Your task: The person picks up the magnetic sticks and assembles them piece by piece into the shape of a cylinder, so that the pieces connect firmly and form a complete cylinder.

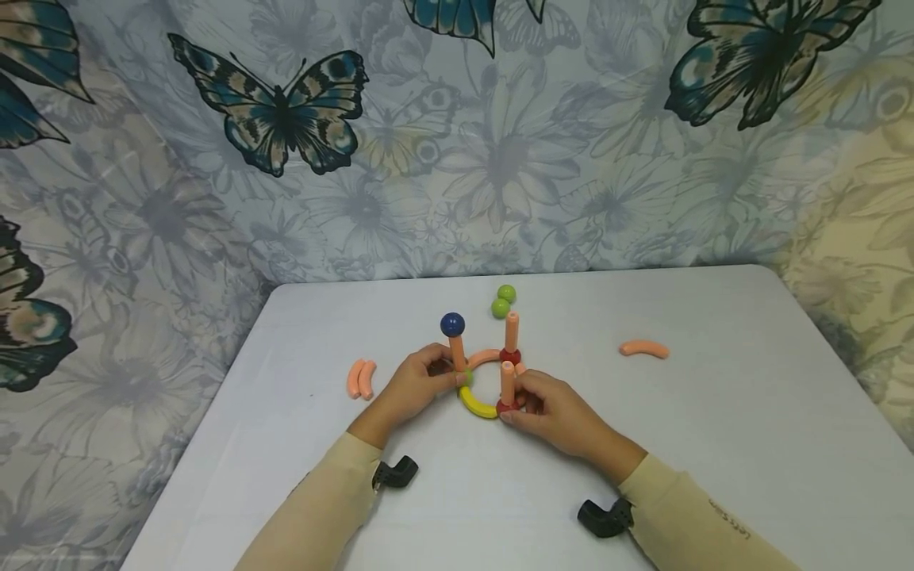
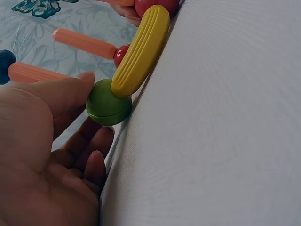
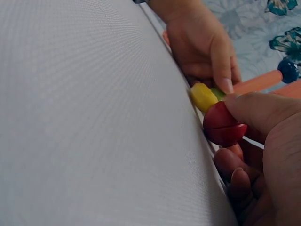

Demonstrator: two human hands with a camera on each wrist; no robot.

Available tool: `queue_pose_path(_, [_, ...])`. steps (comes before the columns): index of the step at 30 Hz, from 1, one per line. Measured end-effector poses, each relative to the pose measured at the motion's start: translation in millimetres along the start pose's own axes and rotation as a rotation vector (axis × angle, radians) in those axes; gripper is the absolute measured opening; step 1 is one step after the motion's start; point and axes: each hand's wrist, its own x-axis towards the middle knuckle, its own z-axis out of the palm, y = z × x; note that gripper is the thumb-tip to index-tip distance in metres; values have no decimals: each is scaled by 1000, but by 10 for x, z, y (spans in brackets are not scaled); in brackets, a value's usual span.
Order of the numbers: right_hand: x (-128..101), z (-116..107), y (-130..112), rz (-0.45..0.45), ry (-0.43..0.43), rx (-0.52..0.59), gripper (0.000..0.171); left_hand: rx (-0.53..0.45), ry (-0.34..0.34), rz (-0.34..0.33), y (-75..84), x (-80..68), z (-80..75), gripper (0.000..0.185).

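Note:
A ring of curved rods and balls lies on the white table, between both hands. My left hand (image 1: 421, 381) pinches its green ball (image 2: 108, 102), from which an orange rod topped by a blue ball (image 1: 453, 324) stands up. My right hand (image 1: 557, 408) grips the red ball (image 3: 224, 123) at the near right, which bears an upright orange rod (image 1: 508, 384). Between those two balls runs a curved yellow rod (image 2: 142, 52). Behind, another red ball (image 1: 510, 357) carries an orange rod (image 1: 512, 331), and a curved orange rod (image 1: 484, 357) closes the back of the ring.
Two loose green balls (image 1: 503, 301) sit behind the ring on the table (image 1: 457, 507). To the left lie two curved orange rods (image 1: 360, 379), and one more orange rod (image 1: 644, 349) is at the right. A butterfly-patterned wall (image 1: 500, 198) stands behind.

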Motion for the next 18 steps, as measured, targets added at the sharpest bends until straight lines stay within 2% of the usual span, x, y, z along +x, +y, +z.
queue_pose_path(10, [1,-3,-15,23,-4,-8,20,-3,2,35,4,4,5,22])
queue_pose_path(18, [11,-3,-29,26,-8,-11,20,8,9,30,8,2,-3,20])
